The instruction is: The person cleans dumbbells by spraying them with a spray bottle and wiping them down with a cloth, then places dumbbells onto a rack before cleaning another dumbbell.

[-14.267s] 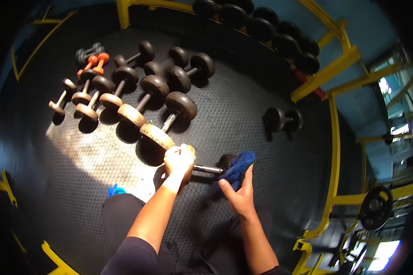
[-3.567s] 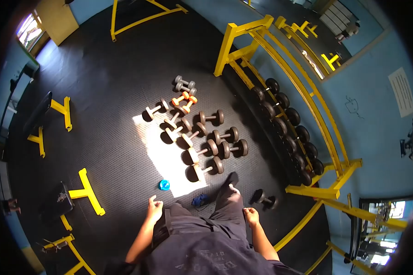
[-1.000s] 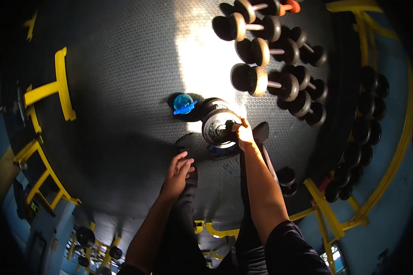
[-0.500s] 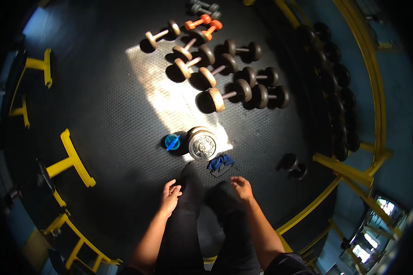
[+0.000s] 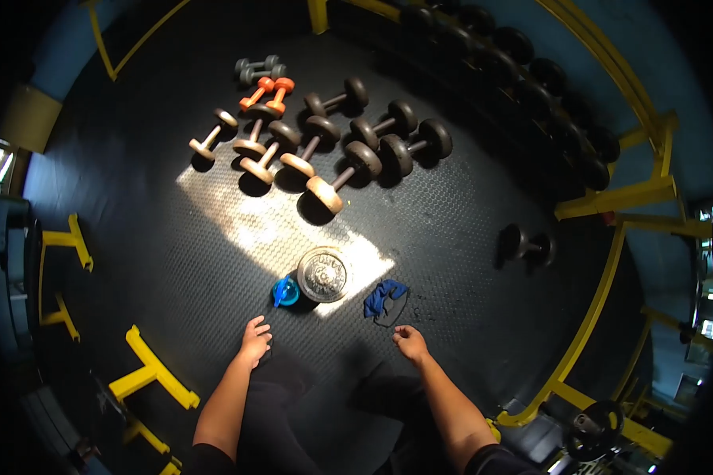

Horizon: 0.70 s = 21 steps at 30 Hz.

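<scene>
- Left hand (image 5: 255,343): fingers loosely apart, holding nothing.
- Right hand (image 5: 410,343): fingers loosely curled, nothing visible in its grasp.
- Blue cloth (image 5: 383,298): on the floor just ahead of the right hand.
- Blue bottle (image 5: 290,293): ahead of the left hand.
- Round weight (image 5: 322,275): beside the bottle, between and beyond both hands.
- Dumbbells (image 5: 364,160): well beyond both hands.

A black rubber floor (image 5: 467,317) with a honeycomb texture spread beneath the left grip (image 5: 255,342) and the right grip (image 5: 410,343). Ahead of both, a bright slanting patch of sunlight (image 5: 269,229) crossed it. A T-shaped yellow metal support (image 5: 163,369) stood left of the left grip. Beyond the right grip, ahead and rightward, rose a yellow metal rack (image 5: 618,199) near a dim blue wall (image 5: 689,111).
</scene>
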{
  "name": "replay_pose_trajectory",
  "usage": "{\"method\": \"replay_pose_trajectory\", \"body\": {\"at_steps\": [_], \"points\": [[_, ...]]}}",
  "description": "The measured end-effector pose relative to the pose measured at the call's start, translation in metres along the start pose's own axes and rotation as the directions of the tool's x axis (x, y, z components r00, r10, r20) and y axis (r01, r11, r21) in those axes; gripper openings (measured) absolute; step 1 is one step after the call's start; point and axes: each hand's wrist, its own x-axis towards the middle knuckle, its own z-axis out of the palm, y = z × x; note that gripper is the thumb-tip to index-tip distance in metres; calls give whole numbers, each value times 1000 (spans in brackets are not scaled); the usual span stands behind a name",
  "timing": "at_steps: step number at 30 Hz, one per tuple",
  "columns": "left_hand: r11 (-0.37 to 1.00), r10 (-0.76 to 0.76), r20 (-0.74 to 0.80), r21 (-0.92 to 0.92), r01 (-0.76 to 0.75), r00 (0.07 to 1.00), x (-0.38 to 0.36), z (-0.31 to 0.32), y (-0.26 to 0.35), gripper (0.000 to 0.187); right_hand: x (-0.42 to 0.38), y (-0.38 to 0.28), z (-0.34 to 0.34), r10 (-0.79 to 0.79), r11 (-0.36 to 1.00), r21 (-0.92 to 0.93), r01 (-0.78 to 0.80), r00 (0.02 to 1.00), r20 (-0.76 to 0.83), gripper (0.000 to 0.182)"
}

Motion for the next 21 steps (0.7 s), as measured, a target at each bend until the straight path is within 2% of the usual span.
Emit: {"method": "replay_pose_trajectory", "body": {"at_steps": [1, 2, 3, 4, 5, 6, 7, 8, 9, 10, 11, 12, 13, 14, 16, 17, 18, 20, 21], "points": [[1000, 23, 10, 10, -23, 1000, 26, -6, -13, 63, 15, 7, 8, 62, 992, 114, -60, 998, -14, 34], [990, 71, 21, 118, -73, 997, 58, -12, -42, 72, 30, 13, 11, 122, 969, 216, -115, 992, -17, 38], [969, 128, 27, 211, -131, 991, 87, -10, -56, 81, 49, 15, 12, 94, 974, 210, -85, 995, -33, 38], [967, 160, 21, 197, -161, 987, 98, -3, -50, 81, 66, 15, 18, 179, 966, 198, -163, 982, -63, 52], [825, 264, 19, 514, -236, 964, 103, 0, -51, 95, 82, 17, 28, 261, 952, 187, -242, 961, -86, 67], [587, 355, 33, 770, -250, 934, 102, 6, -49, 111, 99, 18, 37, 224, 962, 177, -206, 971, -82, 67], [521, 376, 56, 813, -261, 925, 109, 13, -45, 137, 116, 17, 48, 228, 971, 113, -210, 956, -182, 76], [437, 473, 101, 836, -333, 875, 123, 18, -46, 142, 137, 19, 58, 224, 975, 53, -218, 932, -286, 86], [413, 626, 102, 798, -439, 773, 139, 27, -50, 133, 163, 29, 69, 309, 949, 127, -287, 927, -211, 101], [368, 757, 93, 758, -539, 647, 156, 36, -54, 124, 172, 26, 87, 269, 955, -22, -295, 897, -351, 109], [375, 769, 72, 754, -540, 635, 180, 45, -61, 124, 180, 27, 94, 267, 939, -112, -325, 895, -358, 109], [332, 846, 43, 737, -588, 532, 210, 53, -63, 112, 170, 10, 96, 265, 914, -199, -353, 892, -366, 108], [282, 904, 18, 725, -628, 427, 219, 59, -60, 100, 172, 11, 106, 224, 919, -225, -324, 898, -379, 94], [276, 955, -122, 694, -665, 269, 219, 71, -56, 81, 171, 10, 107, 218, 919, -231, -320, 900, -378, 94], [546, 828, -324, 647, -532, 457, 209, 89, -48, 79, 173, 7, 102, 165, 935, -266, -236, 951, -262, 83], [543, 835, -326, 616, -571, 443, 204, 92, -51, 76, 181, 14, 108, 115, 965, -190, -183, 940, -321, 71], [525, 832, -475, 502, -687, 288, 222, 97, -65, 65, 182, 9, 104, 100, 966, -194, -169, 942, -321, 71], [591, 739, -516, 189, -784, 433, 202, 96, -62, 49, 177, 2, 100, -2, 998, -55, -15, 952, -307, 57], [588, 725, -531, 147, -795, 438, 203, 94, -61, 39, 174, -7, 97, 22, 999, 41, -12, 963, -269, 45]]}}
